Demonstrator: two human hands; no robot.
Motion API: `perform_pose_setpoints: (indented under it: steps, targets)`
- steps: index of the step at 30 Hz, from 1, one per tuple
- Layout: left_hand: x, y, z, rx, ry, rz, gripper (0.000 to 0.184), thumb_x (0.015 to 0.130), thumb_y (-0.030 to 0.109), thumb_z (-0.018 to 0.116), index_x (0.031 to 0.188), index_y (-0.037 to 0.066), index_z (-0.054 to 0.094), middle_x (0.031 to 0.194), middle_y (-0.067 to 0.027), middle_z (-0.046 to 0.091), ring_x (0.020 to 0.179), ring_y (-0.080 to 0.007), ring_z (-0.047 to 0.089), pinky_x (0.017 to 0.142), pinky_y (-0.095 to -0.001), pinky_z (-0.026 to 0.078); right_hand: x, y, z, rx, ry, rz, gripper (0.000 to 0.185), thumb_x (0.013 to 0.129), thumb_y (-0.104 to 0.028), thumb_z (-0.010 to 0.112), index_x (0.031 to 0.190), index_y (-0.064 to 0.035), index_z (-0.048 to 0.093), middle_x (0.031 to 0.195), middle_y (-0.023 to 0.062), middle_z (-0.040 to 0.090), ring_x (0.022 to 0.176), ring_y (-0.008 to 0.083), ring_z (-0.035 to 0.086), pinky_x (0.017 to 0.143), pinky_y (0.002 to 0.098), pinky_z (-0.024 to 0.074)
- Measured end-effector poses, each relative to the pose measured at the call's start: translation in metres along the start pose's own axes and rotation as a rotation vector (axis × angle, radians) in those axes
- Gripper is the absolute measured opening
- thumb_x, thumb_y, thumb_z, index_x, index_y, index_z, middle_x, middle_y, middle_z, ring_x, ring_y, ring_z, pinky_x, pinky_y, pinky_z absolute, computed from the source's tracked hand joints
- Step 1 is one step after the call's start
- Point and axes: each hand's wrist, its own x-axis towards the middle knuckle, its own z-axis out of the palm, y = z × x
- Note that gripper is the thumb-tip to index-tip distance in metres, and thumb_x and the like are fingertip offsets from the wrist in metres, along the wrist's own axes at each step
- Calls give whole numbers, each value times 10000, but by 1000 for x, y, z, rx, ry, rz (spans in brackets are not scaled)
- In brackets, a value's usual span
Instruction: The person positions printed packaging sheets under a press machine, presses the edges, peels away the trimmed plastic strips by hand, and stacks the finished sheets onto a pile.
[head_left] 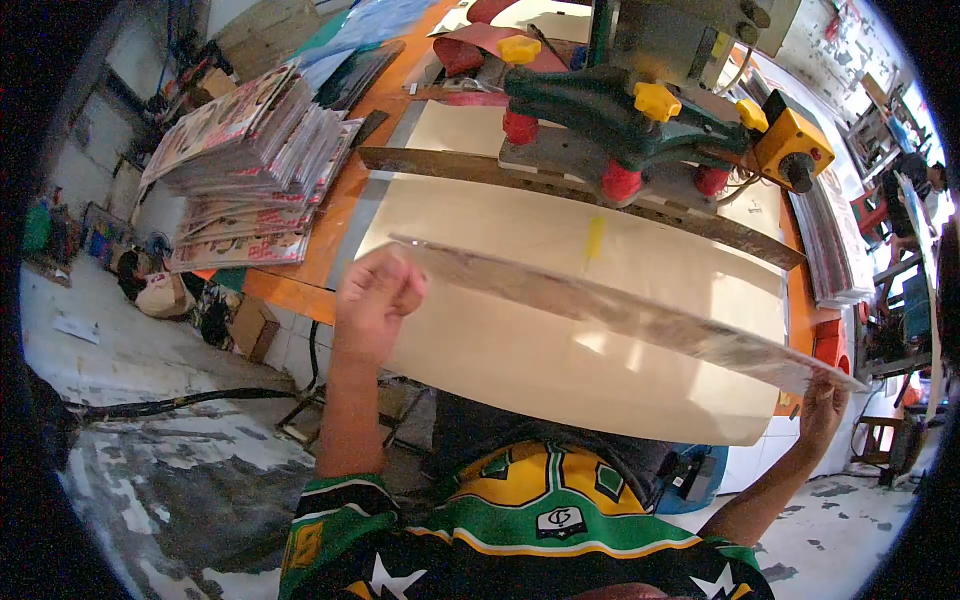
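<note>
A long, thin glossy sheet [600,310], seen almost edge-on, slants over the cream work surface, its left end higher in the view than its right. My left hand [380,295] is closed at its left end, fingers curled in; the exact contact is partly hidden. At the other end, my right hand [825,405] pinches the sheet near its corner. Beneath the sheet lies the broad cream board [500,370] with a small yellow mark [594,238]. Behind it, a dark metal bar [440,165] crosses the board.
A dark green machine head [610,115] with yellow knobs and red feet stands over the bar. A yellow control box [793,142] is fixed at its right. Stacked printed sheets [250,150] rise at left; another stack [832,250] lies at right. Another person [905,195] is at far right.
</note>
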Motion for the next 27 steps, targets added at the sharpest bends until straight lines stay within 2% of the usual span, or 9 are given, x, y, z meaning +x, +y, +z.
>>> perform_pose_setpoints:
  steps: [1,4,7,13,15,21,22,24,27]
  targets:
    - [2,11,3,-111,10,-29,325,1083,312,574,880,62,611,619,54,385,505,-60,262,484,-257,227,-2,4,-10,9,1,3,762,948,-395,786,1522,-34,438,1193,73,621,1102,208,606,1016,395,488]
    - [1,35,-11,-535,255,26,307,1106,278,524,919,42,587,604,60,305,486,-61,248,463,-254,220,-7,-6,-20,17,-117,-5,522,988,-298,745,1381,-24,538,1209,106,652,1108,233,639,1038,414,505]
    - [-6,47,-37,-706,225,155,272,1116,232,491,937,40,565,595,48,304,466,-66,235,447,-255,206,-14,-69,41,-37,-314,-91,299,1008,-234,723,1175,-12,613,1103,134,691,1031,240,677,990,425,544]
    - [-5,55,-61,-957,279,200,271,1119,224,480,920,52,547,593,40,307,452,-69,227,452,-265,194,-26,-105,78,-157,-454,-4,264,982,-225,745,996,15,635,951,143,711,854,257,718,859,480,619]
    - [-3,53,-74,-1009,294,223,282,1114,230,497,926,29,559,585,40,303,451,-66,227,449,-258,195,-31,-111,107,-118,-361,-166,182,945,-179,767,884,-20,704,778,161,733,671,282,739,642,473,632]
    - [0,54,-110,-1106,429,205,232,1091,173,489,903,53,550,559,38,291,430,-81,237,451,-274,220,-27,-118,107,-363,-567,-204,310,980,-307,730,875,-18,768,772,154,747,691,257,748,701,452,642]
    - [-3,55,-139,-1064,548,324,216,1072,150,474,880,74,539,549,37,290,427,-89,248,456,-283,236,-28,-115,98,-362,-567,-202,310,980,-307,730,875,-18,768,772,154,747,691,257,748,701,452,642]
    - [-28,50,-234,-980,719,580,196,1019,124,447,830,129,499,527,32,296,420,-106,272,464,-306,273,-29,-104,61,-187,-146,-179,337,999,-326,707,908,-4,743,802,134,733,717,248,738,712,449,631]
    - [-61,52,-267,-716,721,684,260,1065,163,452,822,116,534,554,41,338,453,-109,307,463,-287,275,-31,-76,-18,-54,-132,-175,335,975,-295,759,1085,-24,596,881,92,649,768,283,702,784,465,619]
